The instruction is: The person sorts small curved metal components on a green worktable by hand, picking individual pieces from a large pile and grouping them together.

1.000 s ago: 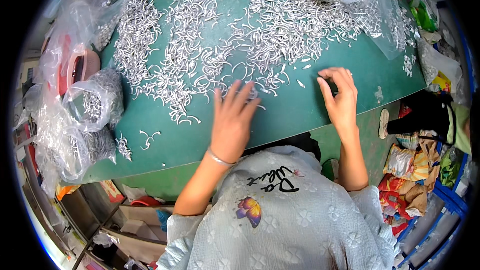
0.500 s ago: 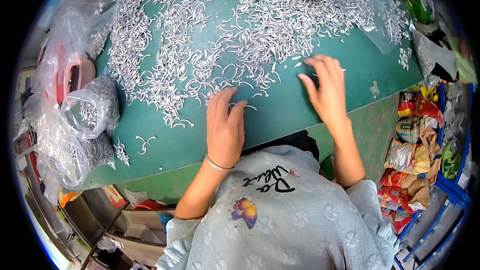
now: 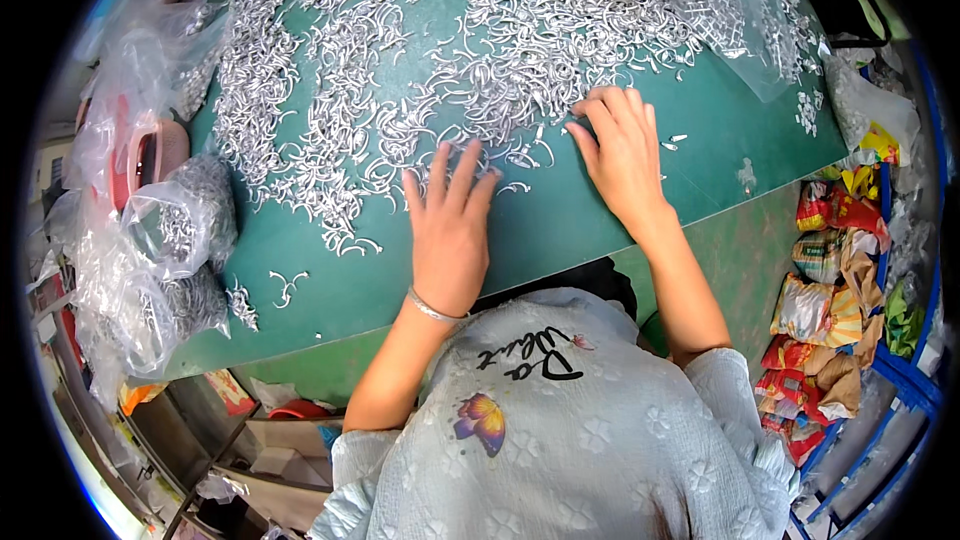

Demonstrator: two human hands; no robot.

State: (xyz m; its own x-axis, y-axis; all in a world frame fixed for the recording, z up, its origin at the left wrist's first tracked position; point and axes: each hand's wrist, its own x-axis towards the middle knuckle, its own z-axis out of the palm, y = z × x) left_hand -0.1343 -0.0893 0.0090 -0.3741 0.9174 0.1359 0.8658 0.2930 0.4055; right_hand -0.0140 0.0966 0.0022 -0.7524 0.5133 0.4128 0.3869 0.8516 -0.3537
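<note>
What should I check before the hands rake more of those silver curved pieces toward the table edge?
1. Left hand flat on the green table, fingers spread at the pile's near edge: ok.
2. Right hand with its fingers on the silver pieces: ok.
3. Either hand holding a piece: cannot tell.
4. Bare strip of table in front of the hands: ok.
5. Stray pieces lying apart at the left: not ok.
6. Clear bags of pieces at the table's left edge, away from both hands: ok.

shiny metal hooks (image 3: 420, 90), matt green tabletop (image 3: 560, 230), clear glossy plastic bags (image 3: 150, 240)
</note>
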